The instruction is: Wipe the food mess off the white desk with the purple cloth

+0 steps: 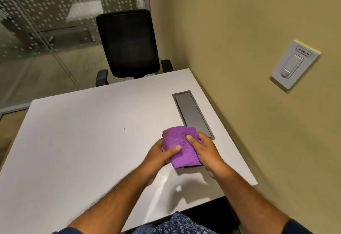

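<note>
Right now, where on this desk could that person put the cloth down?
Nearly anywhere: the white desk is bare from its left edge to the grey hatch, bar one tiny speck. Only the near right is crowded, where both hands hold the purple cloth.

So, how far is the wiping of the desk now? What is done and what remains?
The white desk looks almost clean: only one small dark speck shows near its middle. Both hands, left hand and right hand, hold the folded purple cloth above the desk, near the grey cable hatch. What seems left is to wipe away that speck.
</note>
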Tool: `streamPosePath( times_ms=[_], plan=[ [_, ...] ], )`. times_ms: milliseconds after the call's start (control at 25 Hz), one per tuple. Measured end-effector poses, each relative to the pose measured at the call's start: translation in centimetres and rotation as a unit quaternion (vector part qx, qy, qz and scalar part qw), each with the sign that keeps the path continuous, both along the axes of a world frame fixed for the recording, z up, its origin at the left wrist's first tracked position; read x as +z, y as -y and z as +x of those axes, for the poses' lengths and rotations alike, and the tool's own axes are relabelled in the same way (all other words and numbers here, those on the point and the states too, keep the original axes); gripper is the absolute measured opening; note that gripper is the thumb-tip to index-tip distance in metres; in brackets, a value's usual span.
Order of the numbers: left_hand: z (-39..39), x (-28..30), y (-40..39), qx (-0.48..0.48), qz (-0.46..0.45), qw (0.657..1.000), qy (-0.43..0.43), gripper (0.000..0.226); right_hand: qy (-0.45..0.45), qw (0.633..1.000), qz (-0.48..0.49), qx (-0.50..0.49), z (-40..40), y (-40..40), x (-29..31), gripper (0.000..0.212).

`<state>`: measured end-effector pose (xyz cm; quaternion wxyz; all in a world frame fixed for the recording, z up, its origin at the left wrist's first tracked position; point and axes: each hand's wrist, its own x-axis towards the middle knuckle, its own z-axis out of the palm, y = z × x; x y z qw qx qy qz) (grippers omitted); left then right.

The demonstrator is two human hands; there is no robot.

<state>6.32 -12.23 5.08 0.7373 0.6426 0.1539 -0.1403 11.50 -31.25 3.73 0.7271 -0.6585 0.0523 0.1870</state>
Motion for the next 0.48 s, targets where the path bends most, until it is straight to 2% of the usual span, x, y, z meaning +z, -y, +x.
streamPosePath(
  times_ms=[80,200,280,360,480],
  plan=[
    [-1.0,-1.8,1.5,0.044,-0.018,0.999,-0.006,0.062,-0.009,0.999,-0.042,-0.029,-0.3,0.1,-0.8,0.03],
    [-1.4,-4.3,1.7,0.135,-0.026,0.988,-0.07,0.062,-0.073,0.994,-0.053,0.055,-1.1,1.3,-3.0,0.036],
    [-1.3,-6.0,1.4,0.135,-0.036,0.983,-0.122,0.073,-0.097,0.986,-0.078,0.113,-1.5,2.3,-4.8,0.053],
    [-1.2,-8.1,1.3,0.115,-0.02,0.981,-0.158,0.092,-0.091,0.978,-0.128,0.136,-1.8,2.9,-6.3,0.065],
    [-0.7,-10.4,1.9,0.119,0.014,0.978,-0.172,0.104,-0.055,0.971,-0.194,0.13,-0.8,3.3,-8.8,0.059]
  ],
)
